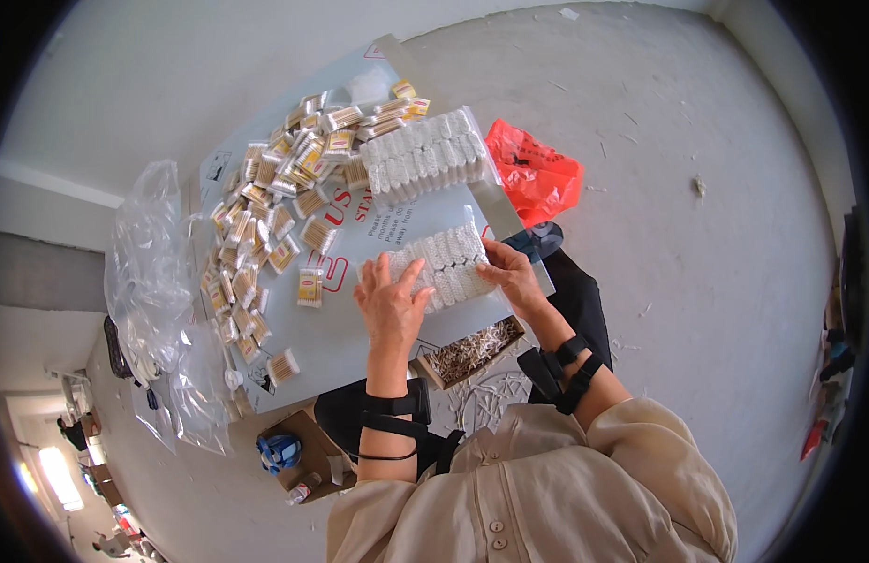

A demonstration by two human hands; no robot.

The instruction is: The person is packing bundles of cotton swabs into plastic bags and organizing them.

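Note:
In front of me on the table lies a block of cotton swab packs (439, 267), their white tips facing up in tight rows, apparently in clear plastic. My left hand (394, 302) rests over its left end with the fingers spread. At the right end, my right hand (515, 278) grips the block, thumb on top and fingers around the outer side. Just beyond is a second, similar block in a clear bag (427, 155). Loose small cotton swab packs (308, 169), some with yellow labels, are heaped to the left.
The table's grey printed top (359, 333) reaches away to the back. Clear plastic sheeting (153, 281) hangs over the left edge, and a red plastic bag (537, 174) lies by the right. Below are a box of loose swabs (472, 355) and a cardboard box (314, 443) holding a blue item.

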